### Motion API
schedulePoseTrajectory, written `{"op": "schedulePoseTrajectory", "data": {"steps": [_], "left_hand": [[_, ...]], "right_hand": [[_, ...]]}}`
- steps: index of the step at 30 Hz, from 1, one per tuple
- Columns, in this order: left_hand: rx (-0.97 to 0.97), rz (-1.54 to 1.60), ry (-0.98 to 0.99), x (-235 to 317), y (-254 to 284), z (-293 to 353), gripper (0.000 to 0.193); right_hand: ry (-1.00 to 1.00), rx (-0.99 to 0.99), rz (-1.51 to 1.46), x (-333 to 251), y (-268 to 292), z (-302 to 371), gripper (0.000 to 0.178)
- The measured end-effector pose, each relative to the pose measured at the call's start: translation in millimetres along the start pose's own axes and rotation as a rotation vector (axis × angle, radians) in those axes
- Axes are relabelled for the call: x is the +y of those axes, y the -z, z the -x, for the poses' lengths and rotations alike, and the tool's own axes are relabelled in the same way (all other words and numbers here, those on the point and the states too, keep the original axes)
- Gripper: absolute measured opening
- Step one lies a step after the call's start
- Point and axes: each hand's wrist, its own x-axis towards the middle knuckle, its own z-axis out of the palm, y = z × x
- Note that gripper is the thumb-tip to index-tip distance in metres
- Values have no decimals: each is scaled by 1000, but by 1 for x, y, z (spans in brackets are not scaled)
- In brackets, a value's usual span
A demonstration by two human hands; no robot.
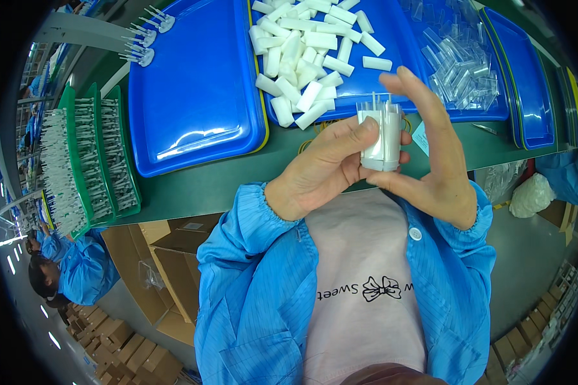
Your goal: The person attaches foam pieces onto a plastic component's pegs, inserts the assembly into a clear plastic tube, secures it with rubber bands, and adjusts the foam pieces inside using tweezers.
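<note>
My left hand (pixel 331 160) is wrapped around a small upright assembly (pixel 384 142) of white and clear plastic, with thin prongs sticking up from its top. The thumb presses on its near side, and fingertips show past its far edge. My right hand (pixel 440 151) curves around the right of the assembly with thumb and forefinger wide apart. Its thumb lies at the assembly's base; whether it touches cannot be made out. The forefinger arches above the prongs. Beyond the hands, white oblong blocks (pixel 302 54) lie heaped on a blue tray (pixel 392 48).
Clear plastic sleeves (pixel 465 74) are piled at the right. Another blue tray (pixel 192 90) lies left, near green racks (pixel 103 154) of thin white pronged parts. More pronged parts (pixel 138 51) stand at the far left. Cardboard boxes (pixel 167 269) and a person in blue (pixel 83 269) are beyond the green table.
</note>
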Motion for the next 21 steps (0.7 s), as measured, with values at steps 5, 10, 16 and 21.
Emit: {"op": "schedulePoseTrajectory", "data": {"steps": [5,10,16,21], "left_hand": [[19,-4,8,-3,5,-1,50],[-165,200,38,-10,11,-6,48],[78,36,72,-8,1,-2,45],[96,99,66,0,-16,1,40]], "right_hand": [[33,-38,-23,5,0,2,82],[49,-30,-71,3,-5,8,83],[-6,-80,-21,-5,-5,3,88],[76,-145,101,-2,-7,5,89]]}}
